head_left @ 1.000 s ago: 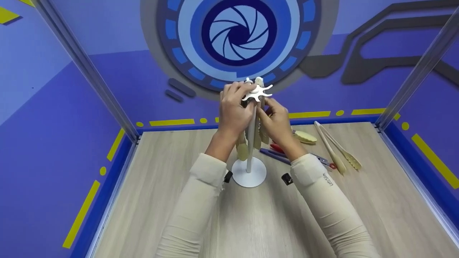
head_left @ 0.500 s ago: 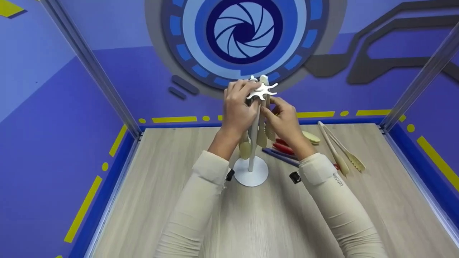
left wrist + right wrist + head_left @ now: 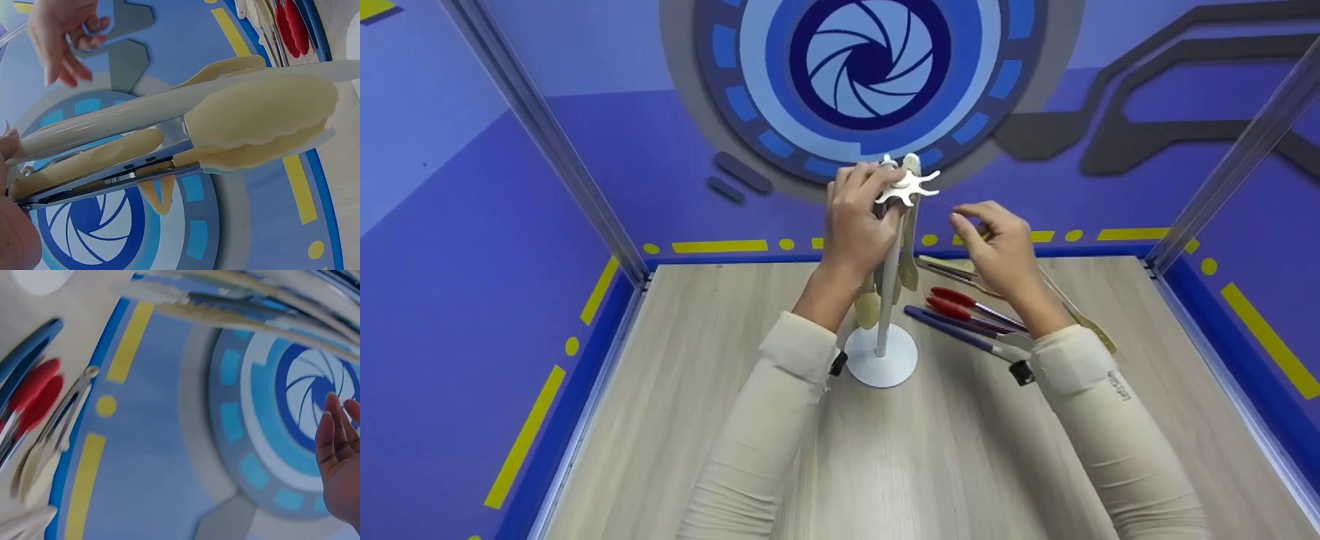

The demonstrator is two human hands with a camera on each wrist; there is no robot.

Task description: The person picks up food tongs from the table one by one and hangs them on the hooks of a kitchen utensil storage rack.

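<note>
My left hand (image 3: pixel 861 217) grips the top of a white utensil stand (image 3: pixel 888 300), just under its ring of curved hooks (image 3: pixel 910 189). Tongs hang along the pole. One pair of tongs with scalloped cream heads (image 3: pixel 259 115) fills the middle of the left wrist view, its upper end beside my left thumb and palm. Other hanging utensils overlap behind it and are partly hidden. To the right of the stand, my right hand (image 3: pixel 1005 244) is in the air, apart from everything, fingers bent loosely and holding nothing. The right wrist view shows that hand (image 3: pixel 340 478) at its right edge.
On the wooden table (image 3: pixel 720 420), right of the round white base (image 3: pixel 883 371), lie red-tipped tongs (image 3: pixel 949 300), dark blue tongs (image 3: pixel 949 328) and cream-headed tongs (image 3: pixel 941 263). Another pair of tongs (image 3: pixel 1099 330) is partly behind my right forearm. Patterned panels (image 3: pixel 720 135) enclose the table.
My right hand has let go of a hanging utensil at the stand and moved away to the right. My left hand stays on the stand's top.
</note>
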